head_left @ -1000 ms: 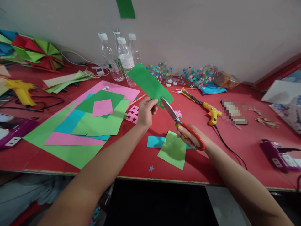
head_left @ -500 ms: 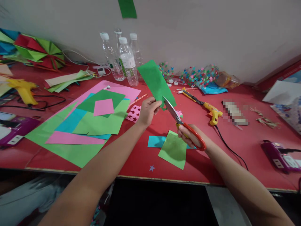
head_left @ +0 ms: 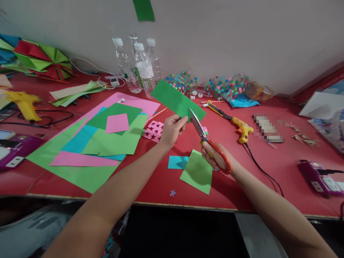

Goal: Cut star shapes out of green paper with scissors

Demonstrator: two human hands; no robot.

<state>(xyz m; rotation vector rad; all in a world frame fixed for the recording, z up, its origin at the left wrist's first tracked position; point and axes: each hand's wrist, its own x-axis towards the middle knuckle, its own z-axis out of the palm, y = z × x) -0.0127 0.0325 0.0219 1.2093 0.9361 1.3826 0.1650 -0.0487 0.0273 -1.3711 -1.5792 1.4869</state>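
Note:
My left hand [head_left: 174, 129] pinches the lower edge of a dark green paper strip [head_left: 173, 98], held tilted above the table. In my right hand [head_left: 215, 154] is a pair of scissors [head_left: 219, 152] with red and yellow handles. Their blades lie at the strip's lower edge, just right of my left fingertips; whether they are parted I cannot tell. Beneath my right hand a light green sheet [head_left: 197, 175] rests over a blue strip [head_left: 177, 162]. Pink paper with star-shaped holes [head_left: 153, 131] lies close to my left hand, partly covered by it.
Coloured sheets [head_left: 72, 175] are stacked on the red table [head_left: 150, 193] at left. Several plastic bottles [head_left: 145, 70] stand at the back, near bags of star confetti [head_left: 228, 85]. Yellow glue guns [head_left: 242, 129] lie either side, with purple power strips [head_left: 319, 179] and cords.
My left hand has turned the green strip, so it lies flatter, with its far end lower and to the left. The scissors have stayed at its edge, shifting very slightly.

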